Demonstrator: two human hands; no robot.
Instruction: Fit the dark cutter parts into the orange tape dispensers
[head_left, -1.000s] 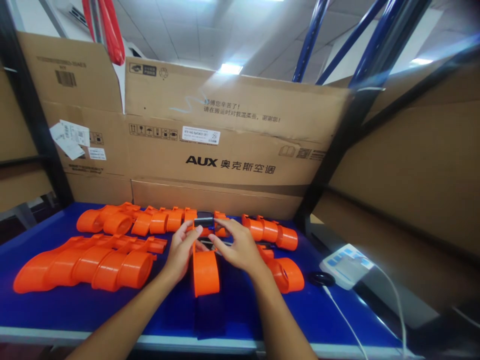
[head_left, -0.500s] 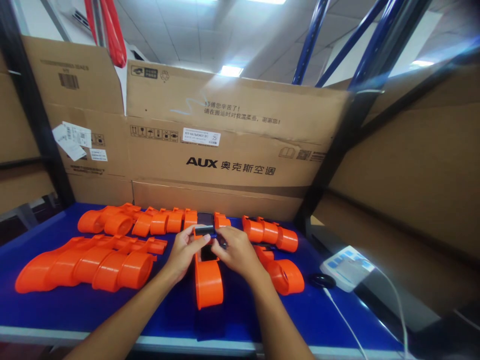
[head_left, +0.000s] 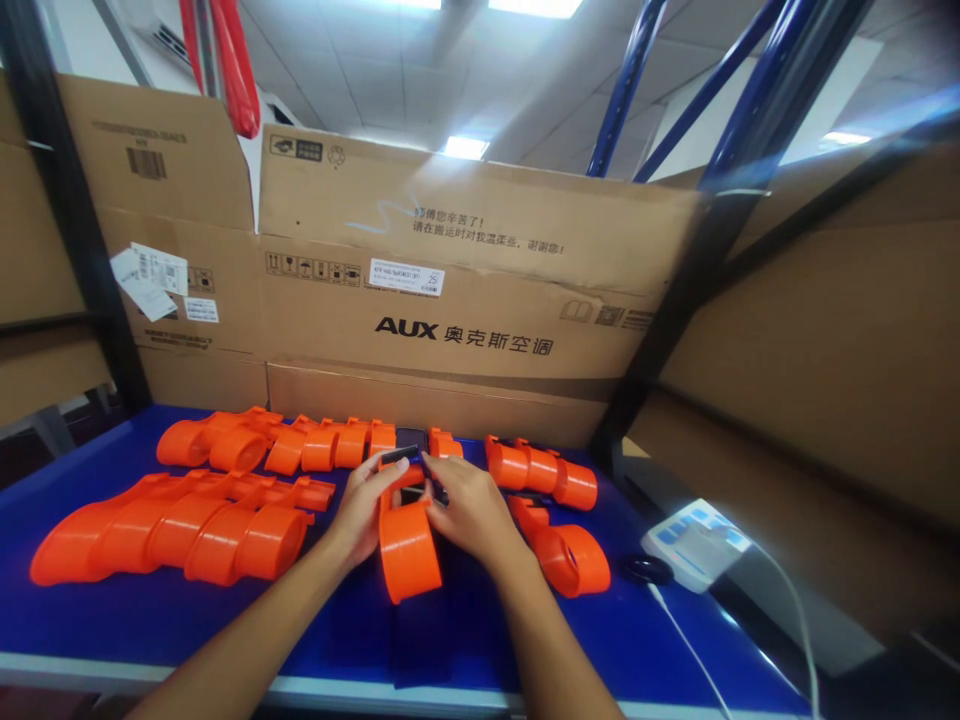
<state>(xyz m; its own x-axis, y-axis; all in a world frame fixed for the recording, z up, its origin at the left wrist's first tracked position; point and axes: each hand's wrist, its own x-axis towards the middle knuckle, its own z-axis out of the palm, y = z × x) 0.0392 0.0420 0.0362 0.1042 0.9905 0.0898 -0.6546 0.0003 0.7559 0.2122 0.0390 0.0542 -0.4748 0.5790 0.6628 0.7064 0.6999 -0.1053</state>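
Note:
Near the middle of the blue table, both hands hold one orange plastic part [head_left: 411, 553] with a wide ring at its lower end. My left hand [head_left: 364, 508] is closed round its upper left side, the thumb on a small dark piece [head_left: 400, 455] at the top. My right hand [head_left: 466, 500] grips the upper right side, fingers pinched at the part's edge. The ring hangs tilted below the hands. What lies between the fingertips is partly hidden.
Rows of orange parts [head_left: 217, 535] lie at the left, with more at the back and right [head_left: 577, 485]. A white device [head_left: 696, 545] with a cable and a black oval object [head_left: 646, 569] sit at the right. A cardboard wall [head_left: 465, 300] stands behind.
The held orange part has tilted, its ring shifting slightly left and up. The dark piece at its top now shows a narrower face. Both hands keep their grip.

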